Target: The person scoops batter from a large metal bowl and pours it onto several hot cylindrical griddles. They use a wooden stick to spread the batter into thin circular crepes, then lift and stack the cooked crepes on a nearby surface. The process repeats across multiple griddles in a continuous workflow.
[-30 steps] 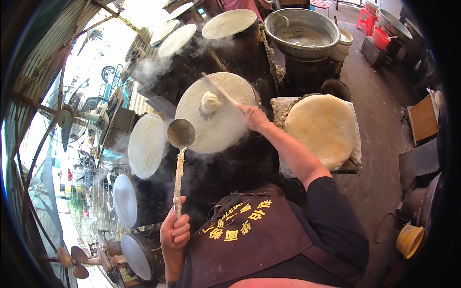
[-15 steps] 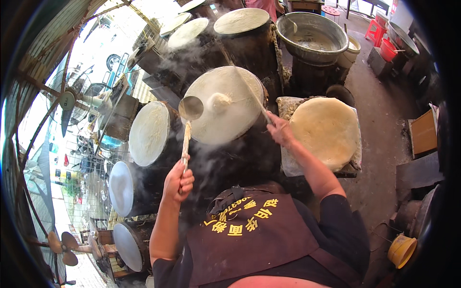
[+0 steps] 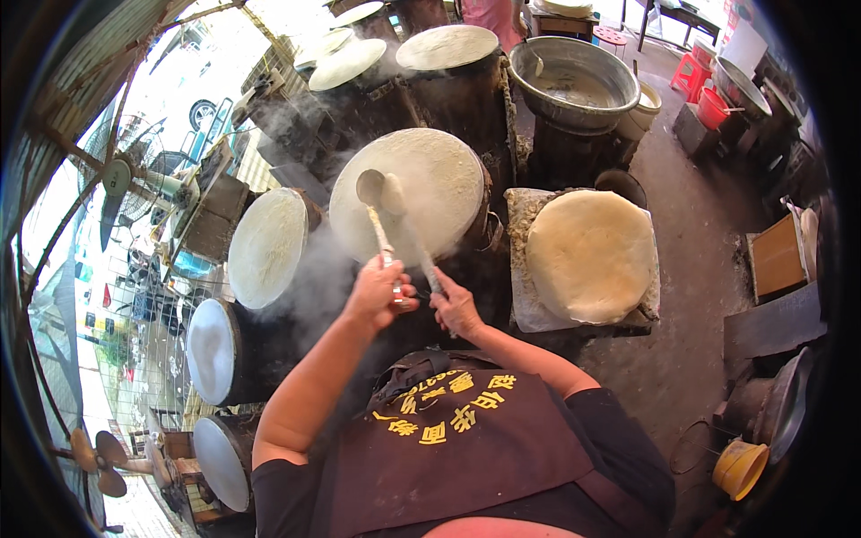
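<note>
A round griddle (image 3: 448,170) on a dark drum stands steaming in front of me, its top coated with pale batter. My left hand (image 3: 381,291) grips the batter-smeared handle of a ladle (image 3: 370,186), whose round metal bowl is over the griddle. Close beside it, my right hand (image 3: 456,307) is closed around a long-handled spatula (image 3: 420,247). The spatula's pale end lies next to the ladle bowl; motion and steam blur its shape. To the right, a thick, round slab of pale dough (image 3: 592,255) rests on a sheet-covered stand.
A large metal basin (image 3: 574,81) stands behind the dough, beside a pale bucket (image 3: 641,108). More drum griddles line the left, one bearing a pale sheet (image 3: 267,247). A fan (image 3: 117,177) is at far left. A yellow bucket (image 3: 741,469) sits lower right.
Both hands have come together near the griddle's front edge. The ladle has moved right over the griddle, and the spatula has swung back toward me. The mound of batter is no longer seen.
</note>
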Tool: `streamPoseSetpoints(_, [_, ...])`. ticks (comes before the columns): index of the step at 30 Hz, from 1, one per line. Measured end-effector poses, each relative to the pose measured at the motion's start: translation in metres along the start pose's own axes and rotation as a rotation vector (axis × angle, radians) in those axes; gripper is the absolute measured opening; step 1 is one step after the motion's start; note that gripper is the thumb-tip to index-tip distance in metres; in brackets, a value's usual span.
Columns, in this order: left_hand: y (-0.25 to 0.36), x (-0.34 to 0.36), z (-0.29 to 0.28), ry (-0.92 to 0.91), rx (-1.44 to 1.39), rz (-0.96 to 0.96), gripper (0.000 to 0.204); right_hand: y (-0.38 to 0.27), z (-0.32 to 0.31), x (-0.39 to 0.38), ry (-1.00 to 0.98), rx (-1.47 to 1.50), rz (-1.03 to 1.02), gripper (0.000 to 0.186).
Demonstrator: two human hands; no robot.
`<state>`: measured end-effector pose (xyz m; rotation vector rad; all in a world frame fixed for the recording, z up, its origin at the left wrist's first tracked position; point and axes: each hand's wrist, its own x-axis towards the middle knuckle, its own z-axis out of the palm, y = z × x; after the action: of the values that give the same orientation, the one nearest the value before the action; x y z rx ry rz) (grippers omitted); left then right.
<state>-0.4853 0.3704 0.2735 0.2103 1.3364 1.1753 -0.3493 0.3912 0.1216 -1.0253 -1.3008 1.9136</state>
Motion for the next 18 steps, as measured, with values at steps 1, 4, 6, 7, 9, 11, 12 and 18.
streamPoseSetpoints(1, [-0.011, -0.002, 0.017, 0.004, -0.074, 0.022, 0.013, 0.006, 0.005, 0.0, 0.008, -0.147, -0.076, 0.054])
streamPoseSetpoints(4, [-0.028, -0.016, 0.06, 0.101, -0.339, 0.036, 0.011, 0.057, 0.009, 0.018, 0.055, -0.297, -0.569, 0.048])
streamPoseSetpoints(6, [-0.034, -0.009, 0.02, -0.138, -0.687, -0.152, 0.012, 0.041, -0.007, 0.01, -0.021, -0.559, -0.725, 0.054])
streamPoseSetpoints(7, [-0.019, -0.02, -0.007, -0.298, -0.792, -0.183, 0.015, 0.003, -0.013, -0.007, -0.019, -0.625, -0.63, 0.059])
streamPoseSetpoints(9, [0.011, -0.062, -0.034, -0.52, -1.017, -0.259, 0.038, -0.031, -0.036, -0.003, 0.084, -0.673, -0.683, 0.056])
streamPoseSetpoints(11, [-0.008, -0.105, -0.049, -0.498, -0.878, -0.034, 0.042, -0.048, -0.055, 0.021, 0.234, -0.774, -0.633, 0.053])
streamPoseSetpoints(12, [-0.012, -0.12, -0.047, -0.508, -0.864, 0.0, 0.042, -0.059, -0.061, 0.031, 0.266, -0.853, -0.503, 0.054])
streamPoseSetpoints(18, [-0.012, -0.16, -0.073, -0.428, -0.891, 0.003, 0.041, -0.046, -0.034, 0.045, -0.144, -1.235, -0.513, 0.048])
